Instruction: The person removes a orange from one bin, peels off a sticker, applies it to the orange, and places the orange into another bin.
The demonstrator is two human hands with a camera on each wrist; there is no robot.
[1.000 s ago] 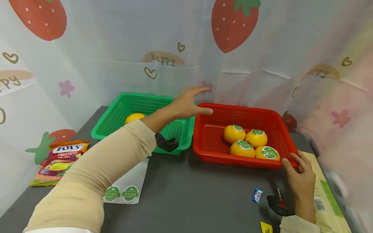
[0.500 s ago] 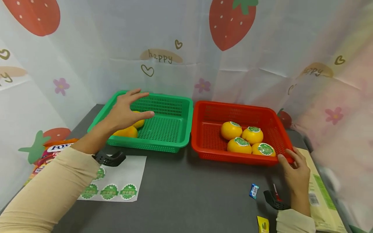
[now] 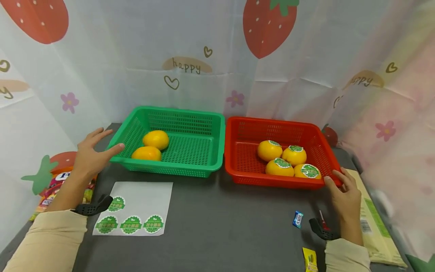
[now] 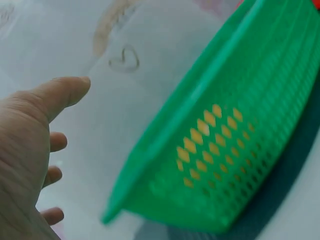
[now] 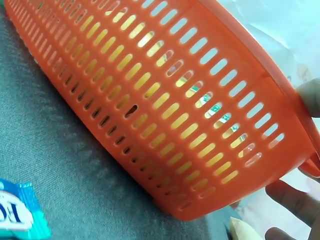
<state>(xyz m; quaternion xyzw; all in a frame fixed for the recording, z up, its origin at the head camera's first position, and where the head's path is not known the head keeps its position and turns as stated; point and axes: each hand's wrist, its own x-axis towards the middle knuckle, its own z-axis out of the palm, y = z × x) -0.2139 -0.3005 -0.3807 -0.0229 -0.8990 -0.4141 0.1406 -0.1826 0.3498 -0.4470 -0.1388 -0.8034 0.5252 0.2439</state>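
Observation:
My left hand [image 3: 89, 154] is beside the left front corner of the green basket [image 3: 176, 171], thumb and fingers spread with nothing between them. Two round yellow-orange fruits [image 3: 156, 140] lie in that basket's left part; the left wrist view shows them through its slotted wall. At the right front corner of the red basket [image 3: 272, 180], my right hand [image 3: 347, 200] grips the rim. There the right wrist view has the thumb [image 5: 311, 95] on the upper edge and fingers [image 5: 292, 200] below it. Several yellow-orange fruits [image 3: 279, 167] with green-and-white stickers sit inside the red basket.
A white sheet with green round stickers [image 3: 144, 200] lies front left. Behind my left forearm is a candy bag [image 3: 90, 189], partly hidden. A blue candy [image 3: 297, 219], a yellow packet [image 3: 310, 260] and a pale bag [image 3: 377, 226] lie on the right. A printed curtain [image 3: 136, 45] hangs behind.
My left hand has swung left from above the gap between the baskets, across the green basket, to beyond its left edge. My right hand stays at the red basket's corner.

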